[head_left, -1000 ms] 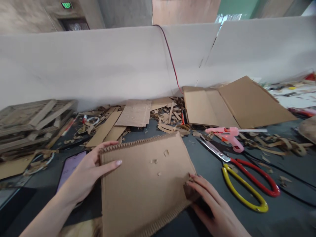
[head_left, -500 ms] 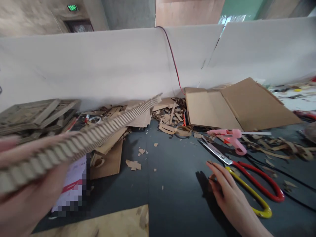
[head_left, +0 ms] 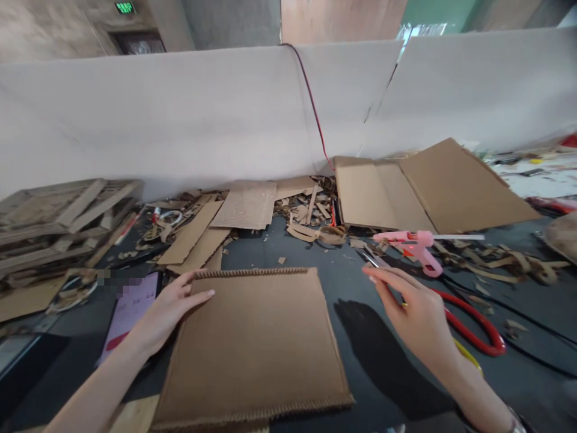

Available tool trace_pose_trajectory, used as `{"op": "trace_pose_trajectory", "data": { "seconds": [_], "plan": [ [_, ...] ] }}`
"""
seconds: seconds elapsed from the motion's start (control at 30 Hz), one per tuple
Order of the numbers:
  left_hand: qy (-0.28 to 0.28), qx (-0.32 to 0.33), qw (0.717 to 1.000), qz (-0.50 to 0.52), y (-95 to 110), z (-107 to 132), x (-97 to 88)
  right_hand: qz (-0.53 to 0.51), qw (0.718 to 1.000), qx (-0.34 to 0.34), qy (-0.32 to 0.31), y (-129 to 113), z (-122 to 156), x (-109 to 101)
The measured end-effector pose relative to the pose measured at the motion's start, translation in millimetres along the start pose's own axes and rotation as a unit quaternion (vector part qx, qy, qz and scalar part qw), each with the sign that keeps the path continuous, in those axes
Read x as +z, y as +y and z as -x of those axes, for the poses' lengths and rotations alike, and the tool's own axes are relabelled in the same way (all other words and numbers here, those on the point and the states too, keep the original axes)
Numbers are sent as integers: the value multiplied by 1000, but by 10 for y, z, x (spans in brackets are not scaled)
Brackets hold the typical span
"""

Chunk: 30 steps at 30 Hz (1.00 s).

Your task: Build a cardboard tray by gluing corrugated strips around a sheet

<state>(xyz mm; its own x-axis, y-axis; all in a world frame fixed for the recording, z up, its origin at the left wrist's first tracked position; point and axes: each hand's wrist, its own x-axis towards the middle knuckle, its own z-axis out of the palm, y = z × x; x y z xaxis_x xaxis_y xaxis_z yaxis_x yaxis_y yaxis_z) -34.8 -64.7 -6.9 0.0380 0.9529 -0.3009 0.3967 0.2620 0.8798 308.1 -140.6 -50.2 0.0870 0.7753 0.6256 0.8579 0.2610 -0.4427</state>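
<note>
Cardboard sheet lies flat on the dark table, directly in front of the person, under the left hand, whose fingers are spread and resting on its far left corner without pinching it. The right hand is raised clear of the sheet, fingers straight and close together, their tips just over the blades of the scissors; whether they touch, I cannot tell. Those scissors have red and yellow handles, partly hidden beneath the hand. The sheet's far and near edges both show a ridged corrugated strip, while its two sides are plain. Beside the scissors lies a pink glue gun near cardboard strips; beyond sits a folded cardboard piece, and further left, cardboard scraps and a cardboard lattice.
</note>
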Motion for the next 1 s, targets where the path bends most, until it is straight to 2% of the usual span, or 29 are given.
{"op": "trace_pose_trajectory", "data": {
  "seconds": [0.03, 0.1, 0.13, 0.2, 0.23, 0.3, 0.37, 0.4, 0.5, 0.6, 0.7, 0.83, 0.93, 1.0],
  "plan": [
    [-15, -4, 1000, -22, -45, -29, -17, -10, 1000, -3, -16, -24, -40, 18],
    [21, 51, 990, -133, -85, -75, -49, -28, 998, 11, -50, -76, -119, 68],
    [66, 106, 970, -210, -81, -84, -49, -38, 997, 26, -69, -103, -157, 97],
    [126, 226, 899, -353, -27, -66, 10, -60, 991, 50, -107, -151, -233, 158],
    [122, 279, 865, -400, 17, -45, 75, -69, 988, 53, -124, -169, -269, 191],
    [42, 344, 826, -445, 126, -8, 275, -78, 984, 44, -152, -189, -334, 270],
    [-59, 361, 816, -448, 239, -21, 534, -73, 983, 31, -165, -189, -383, 362],
    [-89, 369, 813, -441, 291, -56, 669, -70, 983, 25, -170, -183, -400, 410],
    [-130, 397, 807, -417, 409, -255, 1031, -59, 982, 6, -179, -169, -428, 519],
    [-160, 413, 802, -400, 458, -474, 1275, -50, 981, -14, -188, -177, -441, 532],
    [-176, 416, 801, -394, 444, -598, 1405, -54, 976, -36, -206, -200, -456, 498],
    [-174, 407, 808, -389, 404, -656, 1464, -55, 975, -42, -211, -213, -466, 526],
    [-168, 405, 814, -380, 402, -676, 1467, -27, 983, -13, -182, -169, -433, 516],
    [-158, 410, 819, -369, 421, -664, 1448, 13, 989, 27, -144, -72, -385, 401]
  ]
}}
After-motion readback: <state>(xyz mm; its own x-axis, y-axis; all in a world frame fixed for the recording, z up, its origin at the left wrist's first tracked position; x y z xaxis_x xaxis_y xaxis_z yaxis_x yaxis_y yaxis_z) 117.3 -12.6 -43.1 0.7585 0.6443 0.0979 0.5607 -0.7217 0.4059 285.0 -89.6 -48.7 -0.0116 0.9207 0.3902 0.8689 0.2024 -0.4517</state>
